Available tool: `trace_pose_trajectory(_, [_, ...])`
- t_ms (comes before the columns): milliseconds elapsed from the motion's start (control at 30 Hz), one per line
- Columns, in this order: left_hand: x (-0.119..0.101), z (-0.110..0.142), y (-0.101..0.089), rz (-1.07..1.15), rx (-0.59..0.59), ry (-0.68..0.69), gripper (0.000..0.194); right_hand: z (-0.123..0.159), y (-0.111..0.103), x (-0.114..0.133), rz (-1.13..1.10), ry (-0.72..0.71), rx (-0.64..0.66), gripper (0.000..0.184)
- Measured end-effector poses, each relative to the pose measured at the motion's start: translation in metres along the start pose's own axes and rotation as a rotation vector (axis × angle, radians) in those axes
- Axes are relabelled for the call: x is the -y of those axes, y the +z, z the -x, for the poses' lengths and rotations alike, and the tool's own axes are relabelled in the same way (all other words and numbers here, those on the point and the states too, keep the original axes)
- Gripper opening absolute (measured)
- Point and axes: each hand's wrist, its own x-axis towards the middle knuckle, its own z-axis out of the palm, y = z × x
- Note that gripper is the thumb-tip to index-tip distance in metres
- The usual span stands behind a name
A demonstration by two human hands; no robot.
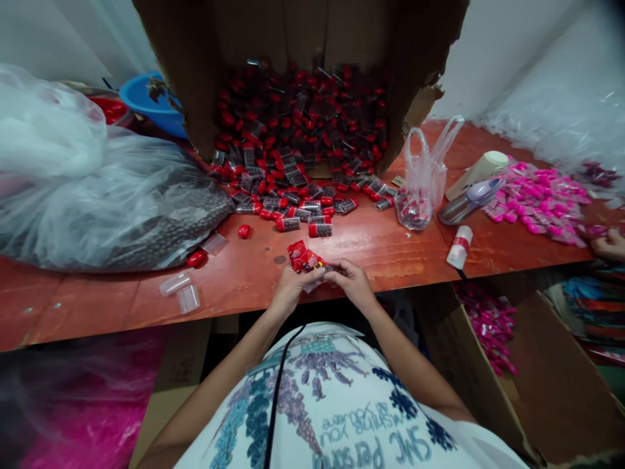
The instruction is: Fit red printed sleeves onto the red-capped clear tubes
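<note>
Just over the table's front edge, a red printed packet (pixel 303 255) with yellow and black marks sits between my two hands. My left hand (pixel 290 286) is closed on its lower left side, thumb on top. The fingers of my right hand (pixel 352 281) pinch its lower right end, where a clear part shows; my fingers partly hide it. Beyond the hands lie clear tubes with red caps and dark beads inside, the closest being one tube (pixel 320 230). A loose red cap (pixel 245 231) rests to the left of them.
A tipped cardboard box (pixel 420 104) spills capped tubes. A bag of dark beads (pixel 195 221) lies left, near empty clear tubes (pixel 188 299). At right are a small plastic bag (pixel 415 212), a white roll (pixel 459 247), pink pieces (pixel 541 195) and another person's hand (pixel 610 246).
</note>
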Motion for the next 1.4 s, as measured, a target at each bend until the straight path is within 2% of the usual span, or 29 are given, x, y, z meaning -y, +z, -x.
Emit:
trace_pose_trajectory(67, [0.002, 0.000, -0.001, 0.078, -0.014, -0.033, 0.028, -0.003, -0.016, -0.002, 0.035, 0.036, -0.060, 0.032])
trace_pose_trajectory(133, [0.002, 0.000, -0.004, 0.152, -0.038, -0.085, 0.031, -0.007, -0.039, -0.005, 0.153, 0.038, -0.178, 0.037])
trace_pose_trajectory(233, [0.002, 0.000, -0.007, 0.195, -0.080, -0.125, 0.032, -0.010, -0.072, -0.009, 0.488, -0.010, -0.390, 0.039])
trace_pose_trajectory(300, [0.004, 0.000, -0.007, 0.216, -0.122, -0.131, 0.033, -0.007, -0.077, -0.009, 0.653, -0.077, -0.480, 0.041])
trace_pose_trajectory(367, [0.007, -0.001, -0.004, 0.234, -0.166, -0.130, 0.036, -0.002, -0.062, -0.006, 0.652, -0.163, -0.430, 0.043])
trace_pose_trajectory(467, [0.014, 0.001, 0.000, 0.221, -0.203, -0.100, 0.035, 0.005, -0.021, -0.004, 0.473, -0.244, -0.131, 0.034])
trace_pose_trajectory(500, [0.015, 0.002, 0.000, 0.208, -0.207, -0.088, 0.033, 0.006, -0.008, -0.004, 0.418, -0.253, -0.080, 0.032])
trace_pose_trajectory(600, [0.017, 0.009, -0.002, 0.161, -0.228, -0.070, 0.029, 0.007, 0.015, -0.005, 0.358, -0.269, -0.031, 0.030])
trace_pose_trajectory(833, [0.014, 0.012, -0.015, 0.200, -0.251, -0.107, 0.029, 0.000, 0.015, -0.006, 0.544, -0.386, 0.057, 0.030])
trace_pose_trajectory(933, [0.016, 0.004, -0.020, 0.277, -0.314, -0.109, 0.025, -0.004, 0.011, -0.006, 0.762, -0.402, 0.013, 0.034])
trace_pose_trajectory(1033, [0.014, -0.004, -0.027, 0.388, -0.383, -0.099, 0.021, -0.007, 0.003, -0.008, 0.928, -0.400, 0.037, 0.038])
trace_pose_trajectory(1100, [0.011, -0.008, -0.030, 0.451, -0.400, -0.102, 0.017, -0.006, 0.001, -0.009, 0.857, -0.376, 0.051, 0.034])
trace_pose_trajectory(1167, [0.008, -0.011, -0.031, 0.492, -0.417, -0.113, 0.015, -0.001, 0.003, -0.010, 0.644, -0.312, 0.020, 0.031])
trace_pose_trajectory(1300, [0.003, -0.014, -0.027, 0.519, -0.448, -0.122, 0.015, 0.010, 0.016, -0.006, 0.148, -0.083, -0.020, 0.035])
trace_pose_trajectory(1400, [0.002, -0.012, -0.021, 0.510, -0.414, -0.126, 0.012, 0.013, 0.024, -0.002, -0.011, -0.031, -0.015, 0.037])
